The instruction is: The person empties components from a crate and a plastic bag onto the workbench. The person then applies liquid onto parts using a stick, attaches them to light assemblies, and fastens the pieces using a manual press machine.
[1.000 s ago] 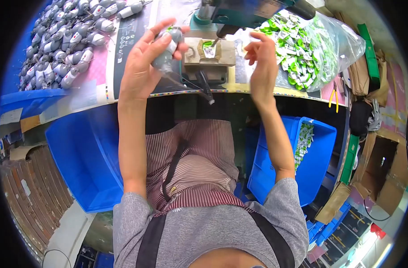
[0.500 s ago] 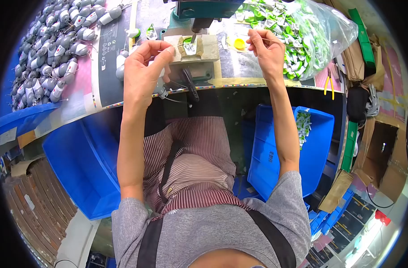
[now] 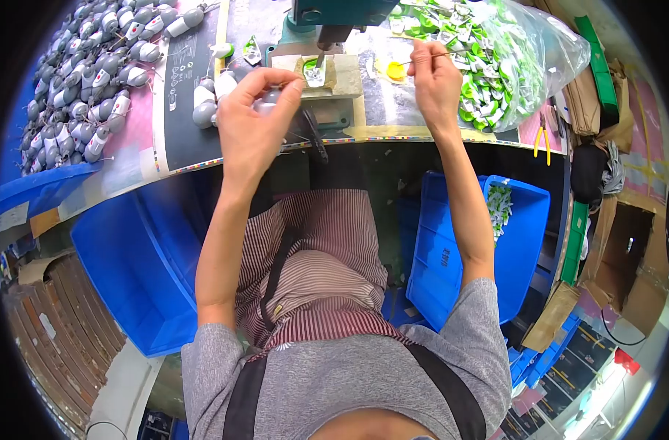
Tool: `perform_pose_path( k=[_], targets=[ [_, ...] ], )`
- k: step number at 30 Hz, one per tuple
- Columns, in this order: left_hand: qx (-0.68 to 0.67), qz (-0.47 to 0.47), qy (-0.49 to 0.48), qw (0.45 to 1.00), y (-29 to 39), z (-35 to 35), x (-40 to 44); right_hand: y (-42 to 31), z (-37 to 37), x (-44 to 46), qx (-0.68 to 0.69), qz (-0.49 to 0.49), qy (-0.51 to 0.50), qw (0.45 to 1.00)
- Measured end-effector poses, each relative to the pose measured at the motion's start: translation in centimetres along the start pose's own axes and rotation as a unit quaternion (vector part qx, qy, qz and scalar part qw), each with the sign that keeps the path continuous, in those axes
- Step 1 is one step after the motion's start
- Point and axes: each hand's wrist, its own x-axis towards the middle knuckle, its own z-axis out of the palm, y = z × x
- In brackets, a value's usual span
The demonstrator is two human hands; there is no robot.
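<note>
Workbench [image 3: 382,110] below, right hand [image 3: 438,86] pinching thin stick [image 3: 441,54]

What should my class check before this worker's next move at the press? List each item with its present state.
1. Green-and-white piece sitting in the block: ok.
2. Pin clear of the piece: cannot tell; it points down there, but contact is unclear.
3. Left hand well away from the block: not ok; its fingertips are close to the left edge.
4. Left hand empty: cannot tell; the fingers could hide something small.
5. Right hand gripping the thin stick: ok.
6. Pliers away from the block: ok.
</note>
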Motion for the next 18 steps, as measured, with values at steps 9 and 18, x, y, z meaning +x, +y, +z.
perform_pose_path(
  k=[9, 18],
  targets=[
    [0.265, 0.287, 0.003, 0.92, -0.1, 2.5, -2.3, -6.0, 4.2, -1.4, 0.327, 0.148, -0.128, 0.924],
    [0.281, 0.301, -0.008, 0.911, -0.7, 2.4, -2.4, -7.2, 6.3, -2.6, 0.082, -0.052, -0.115, 0.989]
  ],
)
